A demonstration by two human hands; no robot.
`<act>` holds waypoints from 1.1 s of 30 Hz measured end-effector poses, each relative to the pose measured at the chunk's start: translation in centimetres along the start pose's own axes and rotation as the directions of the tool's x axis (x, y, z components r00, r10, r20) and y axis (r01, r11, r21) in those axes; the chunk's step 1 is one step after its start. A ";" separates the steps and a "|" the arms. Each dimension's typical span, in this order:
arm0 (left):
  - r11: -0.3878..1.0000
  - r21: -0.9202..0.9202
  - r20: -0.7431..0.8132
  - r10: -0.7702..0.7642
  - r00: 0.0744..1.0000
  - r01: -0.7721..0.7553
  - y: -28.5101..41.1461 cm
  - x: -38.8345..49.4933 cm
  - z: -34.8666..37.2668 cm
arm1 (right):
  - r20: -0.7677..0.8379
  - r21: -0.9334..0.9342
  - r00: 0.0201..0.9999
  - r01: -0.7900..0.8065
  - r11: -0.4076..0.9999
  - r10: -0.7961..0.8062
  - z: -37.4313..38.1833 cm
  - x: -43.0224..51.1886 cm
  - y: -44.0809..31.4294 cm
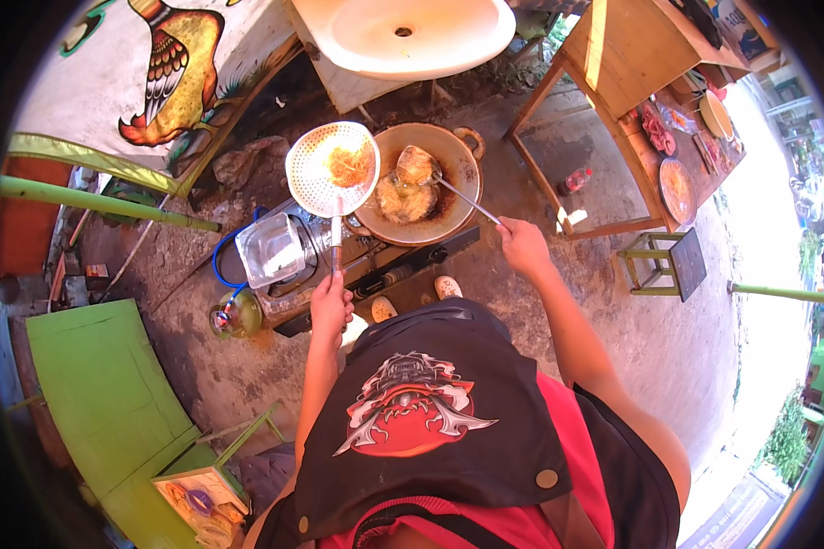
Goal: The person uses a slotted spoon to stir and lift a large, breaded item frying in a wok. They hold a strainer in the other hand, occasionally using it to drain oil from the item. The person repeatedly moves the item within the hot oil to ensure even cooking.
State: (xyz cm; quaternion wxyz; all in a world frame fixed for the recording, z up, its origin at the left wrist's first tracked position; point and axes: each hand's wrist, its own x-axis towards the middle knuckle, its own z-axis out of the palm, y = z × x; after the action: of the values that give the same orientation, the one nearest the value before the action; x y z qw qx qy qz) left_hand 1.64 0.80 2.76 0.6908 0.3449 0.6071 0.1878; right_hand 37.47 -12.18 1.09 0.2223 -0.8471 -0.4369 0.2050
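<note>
My left hand [330, 309] grips the handle of a round perforated metal skimmer [309, 165], held flat beside the pan's left rim. Golden-brown fried shreds [350, 167] lie on the skimmer. In my right hand [524, 247] is the thin handle of a ladle [470, 199]; its round head, filled with brown food, is over the middle of a wide two-handled frying pan [461, 214]. Browned food [405, 200] lies in dark oil below it. The pan rests on a gas stove [412, 261], with a clear plastic container [272, 250] to its left.
A green gas cylinder [239, 316] with a blue hose stands left of the stove. Ahead is a white washbasin [412, 51]. To the right are a wooden table [611, 130] and a stool [687, 264]; a green table [103, 370] stands at left.
</note>
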 end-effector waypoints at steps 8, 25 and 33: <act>0.999 -0.032 -0.008 -0.001 1.000 0.001 -0.1 0.0 -0.3 | 0.037 -0.157 0.996 -0.077 0.985 0.084 -2.5 -2.9 -0.2; 1.000 -0.009 0.016 0.007 1.000 -0.007 -0.2 0.3 0.1 | -0.095 -0.264 0.995 -0.040 0.964 0.016 0.8 -1.1 -2.7; 1.000 -0.012 0.002 0.008 1.000 -0.008 -0.5 0.3 -0.2 | -0.029 -0.335 0.999 -0.025 0.942 0.017 0.5 -0.5 -2.9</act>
State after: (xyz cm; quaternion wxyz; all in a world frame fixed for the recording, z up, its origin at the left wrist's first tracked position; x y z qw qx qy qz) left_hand 1.40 0.68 2.21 0.6926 0.3432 0.6041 0.1940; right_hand 35.01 -11.02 2.39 0.0784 -0.8797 -0.4536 0.1193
